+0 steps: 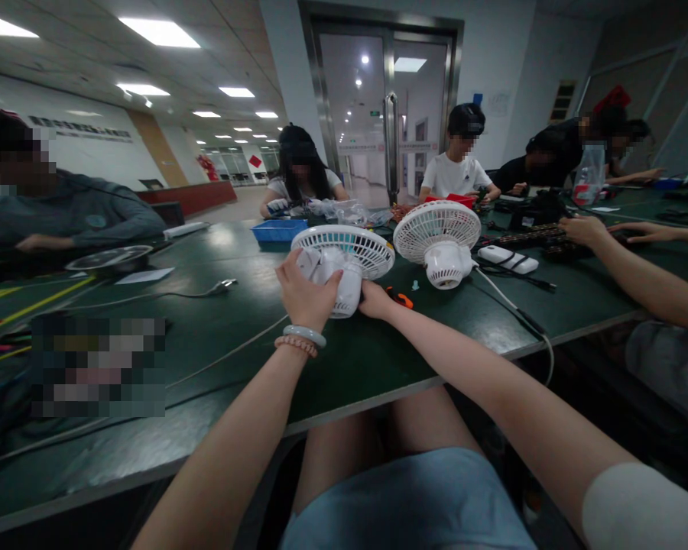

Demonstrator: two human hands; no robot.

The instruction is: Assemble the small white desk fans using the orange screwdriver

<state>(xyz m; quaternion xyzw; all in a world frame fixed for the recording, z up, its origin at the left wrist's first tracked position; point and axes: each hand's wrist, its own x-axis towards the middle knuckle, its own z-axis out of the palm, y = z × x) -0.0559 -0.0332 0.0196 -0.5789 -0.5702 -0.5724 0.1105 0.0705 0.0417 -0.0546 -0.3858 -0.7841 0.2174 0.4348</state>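
Note:
A white fan (347, 294) rests on the green table with its round grille facing away from me and its motor housing towards me. My left hand (306, 286) is closed round the back of the housing, thumb on top. At the housing's right side, my right hand (375, 299) is curled against the fan, its fingertips partly hidden. Just beyond that hand lies an orange and black tool (401, 298), partly covered. A small pale blue piece (416, 286) sits to its right. A second white fan (444, 263) stands close by on the right.
A blue tray (278, 231) is behind the fan. On the right are a white power strip (507, 260) and a white cable (504, 294) hanging over the table edge (378, 399). Another cable (229, 355) crosses the left. Several people work around the table.

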